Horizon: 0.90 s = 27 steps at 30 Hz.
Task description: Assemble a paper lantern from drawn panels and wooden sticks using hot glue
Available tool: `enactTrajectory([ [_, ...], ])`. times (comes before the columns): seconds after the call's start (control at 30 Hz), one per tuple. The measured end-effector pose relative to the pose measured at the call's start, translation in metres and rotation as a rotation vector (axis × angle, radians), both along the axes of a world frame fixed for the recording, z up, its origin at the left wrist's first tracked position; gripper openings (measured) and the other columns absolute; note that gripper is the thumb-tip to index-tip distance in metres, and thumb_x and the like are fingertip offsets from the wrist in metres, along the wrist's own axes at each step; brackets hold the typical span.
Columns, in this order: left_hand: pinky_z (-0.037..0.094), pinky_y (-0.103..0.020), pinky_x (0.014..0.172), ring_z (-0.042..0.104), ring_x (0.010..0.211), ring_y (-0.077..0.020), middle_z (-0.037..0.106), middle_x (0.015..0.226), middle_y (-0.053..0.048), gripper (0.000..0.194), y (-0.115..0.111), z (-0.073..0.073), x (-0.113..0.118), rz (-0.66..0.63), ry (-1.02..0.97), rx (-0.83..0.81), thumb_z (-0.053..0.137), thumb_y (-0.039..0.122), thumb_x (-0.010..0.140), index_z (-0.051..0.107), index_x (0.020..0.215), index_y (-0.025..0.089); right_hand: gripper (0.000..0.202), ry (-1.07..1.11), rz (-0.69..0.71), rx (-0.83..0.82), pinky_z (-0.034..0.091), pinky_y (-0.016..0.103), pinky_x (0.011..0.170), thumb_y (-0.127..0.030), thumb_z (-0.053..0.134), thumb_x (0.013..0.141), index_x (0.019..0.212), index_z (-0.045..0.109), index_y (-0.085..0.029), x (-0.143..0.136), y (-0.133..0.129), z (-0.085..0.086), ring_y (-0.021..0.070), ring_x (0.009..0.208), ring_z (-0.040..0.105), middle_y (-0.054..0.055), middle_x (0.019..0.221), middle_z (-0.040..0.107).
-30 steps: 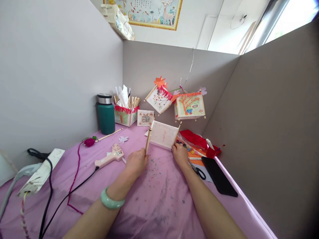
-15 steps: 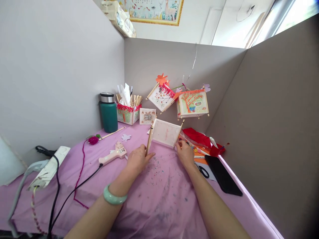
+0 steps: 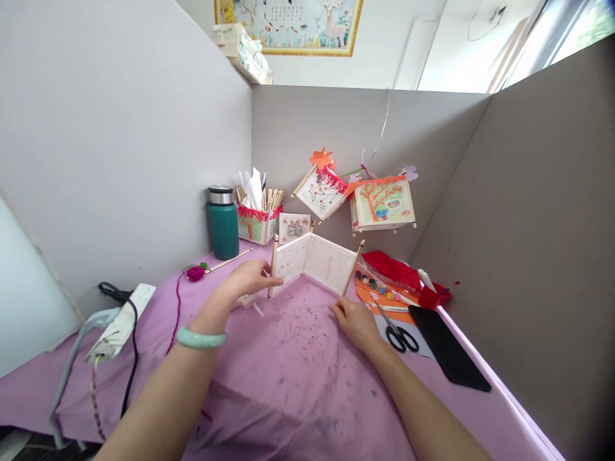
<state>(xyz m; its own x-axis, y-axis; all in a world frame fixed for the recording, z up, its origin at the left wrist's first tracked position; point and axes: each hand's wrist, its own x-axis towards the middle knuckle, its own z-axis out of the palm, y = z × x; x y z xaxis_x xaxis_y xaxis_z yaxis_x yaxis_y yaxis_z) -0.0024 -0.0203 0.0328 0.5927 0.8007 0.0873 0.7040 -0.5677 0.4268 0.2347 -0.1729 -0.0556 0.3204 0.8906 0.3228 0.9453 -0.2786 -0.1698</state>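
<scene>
A white panel frame point(image 3: 330, 262) with wooden sticks at its ends stands on the pink cloth, its two panels opened at an angle. My left hand point(image 3: 250, 280) is at its left stick, the fingers closed around the stick's lower part. Near the foot of the right stick is my right hand point(image 3: 353, 320), fingers bent together; whether they grip the stick's end is hidden. Partly behind my left hand lies a pink glue gun point(image 3: 244, 301). Decorated lanterns point(image 3: 383, 203) hang behind the frame.
At the back left stand a green bottle point(image 3: 223, 227) and a stick holder point(image 3: 257, 225). On the right lie scissors point(image 3: 401, 336), paint pots point(image 3: 372, 282), red cloth point(image 3: 391, 269) and a black phone point(image 3: 451, 349). A power strip point(image 3: 120, 323) is far left.
The frame has been spread wider, so both panels show. My left hand has moved left and up along its stick. My right hand is slightly lower, and the view has shifted.
</scene>
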Motion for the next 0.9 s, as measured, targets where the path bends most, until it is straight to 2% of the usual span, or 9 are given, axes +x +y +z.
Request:
enactTrajectory([
  [0.1, 0.044, -0.027, 0.063, 0.065, 0.078, -0.0227, 0.071, 0.084, -0.007, 0.03, -0.005, -0.016, 0.01, 0.04, 0.097, 0.039, 0.055, 0.044, 0.073, 0.067, 0.084, 0.019, 0.031, 0.041, -0.183, 0.019, 0.035, 0.028, 0.062, -0.041, 0.043, 0.093, 0.084, 0.063, -0.019, 0.008, 0.002, 0.001, 0.0224, 0.076, 0.065, 0.007, 0.077, 0.07],
  [0.2, 0.046, -0.03, 0.069, 0.065, 0.083, -0.0249, 0.071, 0.084, -0.011, 0.024, -0.01, -0.026, 0.017, 0.069, 0.109, 0.08, 0.049, 0.033, 0.076, 0.067, 0.08, 0.017, 0.034, 0.165, -0.307, 0.051, 0.039, 0.029, 0.068, -0.042, 0.047, 0.09, 0.105, 0.061, -0.015, 0.022, 0.009, 0.005, 0.0252, 0.087, 0.064, 0.011, 0.09, 0.07],
  [0.27, 0.046, -0.031, 0.071, 0.066, 0.085, -0.026, 0.071, 0.085, -0.013, 0.025, -0.015, -0.028, 0.019, 0.074, 0.114, 0.113, 0.045, 0.029, 0.078, 0.067, 0.079, 0.017, 0.035, 0.227, -0.288, 0.048, 0.04, 0.029, 0.072, -0.038, 0.049, 0.09, 0.113, 0.059, -0.014, 0.031, 0.017, 0.007, 0.0241, 0.093, 0.063, 0.012, 0.097, 0.07],
  [0.4, 0.047, -0.033, 0.072, 0.066, 0.085, -0.0277, 0.071, 0.084, -0.014, 0.027, -0.033, -0.029, 0.03, 0.051, 0.12, 0.158, 0.043, 0.03, 0.08, 0.067, 0.078, 0.017, 0.028, 0.259, -0.207, 0.034, 0.04, 0.025, 0.075, -0.029, 0.043, 0.091, 0.097, 0.067, -0.017, 0.041, 0.034, 0.009, 0.0196, 0.092, 0.063, 0.009, 0.094, 0.071],
  [0.6, 0.048, -0.034, 0.074, 0.065, 0.086, -0.0278, 0.071, 0.086, -0.013, 0.026, -0.053, -0.031, 0.043, -0.02, 0.119, 0.126, 0.047, 0.032, 0.081, 0.068, 0.083, 0.016, 0.027, 0.278, -0.111, 0.019, 0.04, 0.024, 0.074, -0.027, 0.045, 0.09, 0.095, 0.069, -0.015, 0.058, 0.047, 0.005, 0.0183, 0.088, 0.062, 0.009, 0.092, 0.07],
  [0.67, 0.048, -0.03, 0.071, 0.066, 0.081, -0.0243, 0.072, 0.083, -0.009, 0.019, -0.045, -0.021, 0.039, -0.068, 0.133, 0.052, 0.058, 0.03, 0.074, 0.069, 0.084, 0.018, 0.023, 0.285, -0.058, -0.005, 0.039, 0.023, 0.073, -0.024, 0.049, 0.087, 0.096, 0.069, -0.016, 0.065, 0.048, 0.005, 0.0172, 0.086, 0.062, 0.007, 0.091, 0.07],
  [0.73, 0.049, -0.027, 0.065, 0.066, 0.067, -0.0194, 0.072, 0.072, -0.004, 0.024, -0.025, -0.006, 0.035, -0.084, 0.144, -0.033, 0.063, 0.023, 0.069, 0.069, 0.091, 0.019, 0.022, 0.298, -0.009, -0.04, 0.039, 0.022, 0.071, -0.019, 0.051, 0.084, 0.097, 0.068, -0.016, 0.072, 0.049, 0.008, 0.0158, 0.081, 0.063, 0.005, 0.087, 0.071],
  [0.8, 0.049, -0.028, 0.061, 0.064, 0.056, -0.0189, 0.068, 0.061, -0.005, 0.025, 0.002, 0.011, 0.036, -0.023, 0.132, -0.068, 0.059, 0.018, 0.071, 0.069, 0.094, 0.014, 0.024, 0.316, 0.019, -0.077, 0.039, 0.021, 0.068, -0.013, 0.051, 0.081, 0.098, 0.068, -0.016, 0.076, 0.052, 0.011, 0.0149, 0.074, 0.063, 0.004, 0.079, 0.07],
  [0.9, 0.05, -0.033, 0.064, 0.065, 0.058, -0.0216, 0.066, 0.057, -0.009, 0.015, 0.044, 0.026, 0.057, 0.066, 0.044, -0.08, 0.06, 0.017, 0.074, 0.07, 0.082, 0.008, 0.028, 0.337, 0.018, -0.113, 0.039, 0.022, 0.063, -0.01, 0.047, 0.081, 0.098, 0.068, -0.014, 0.079, 0.055, 0.013, 0.0144, 0.062, 0.061, 0.003, 0.068, 0.068],
])
